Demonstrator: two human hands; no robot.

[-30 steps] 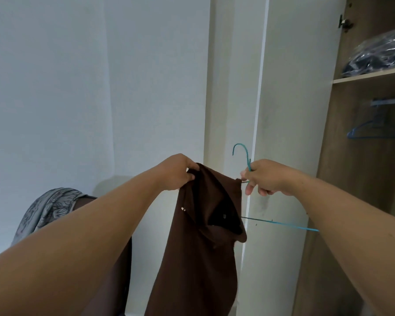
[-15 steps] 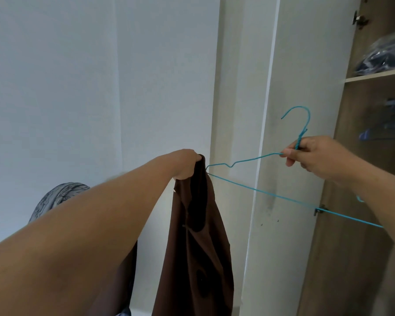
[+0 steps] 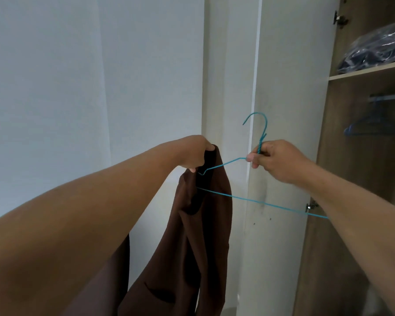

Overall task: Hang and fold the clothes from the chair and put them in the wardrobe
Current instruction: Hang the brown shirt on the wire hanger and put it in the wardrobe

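Observation:
A brown garment [image 3: 198, 242] hangs down in front of the white wall. My left hand [image 3: 195, 153] grips its top edge at the opening. My right hand [image 3: 276, 160] pinches the twisted neck of a blue wire hanger [image 3: 258, 199], just under the hook. The hanger's left shoulder tip sits inside the garment's dark opening, close below my left hand. Its long bottom wire runs rightward and disappears behind my right forearm. The open wardrobe [image 3: 351, 179] stands at the right. The chair is out of view.
The white wardrobe door [image 3: 287, 87] stands open just behind the hanger. Inside, a shelf [image 3: 369, 70] holds a dark bundle in clear plastic [image 3: 379, 46]. Below it, another blue hanger [image 3: 372, 128] hangs on the rail [image 3: 390, 96].
My right hand drew the hanger out of the garment, lifted it to the right, then brought it back left and down. The hanger's left tip now sits in the garment's opening.

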